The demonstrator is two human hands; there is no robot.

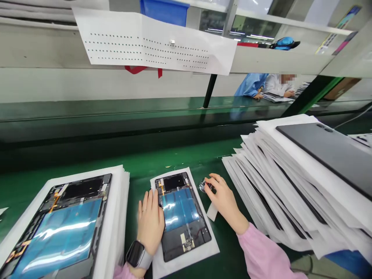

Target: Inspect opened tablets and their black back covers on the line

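An opened tablet housing point(186, 207) with a blue-filmed battery and exposed circuitry lies on a white foam sheet point(200, 254) in front of me. My left hand point(151, 219), a watch on its wrist, rests flat along the housing's left edge with fingers stretched. To the right of the sheet, my right hand point(222, 193) has its thumb and fingertips brought together at a small shiny transparent piece point(202, 186) with dark and red bits. What exactly is between those fingertips I cannot make out. A small white strip point(212, 212) lies under the right hand's side, by the sheet.
At left, a similar opened tablet point(64, 224) tops a stack of white sheets. A tall, uneven stack of sheets point(261, 174) with tablets between them stands at right, a grey tablet back point(328, 151) on top. Beyond the green ledge, people point(267, 85) sit working.
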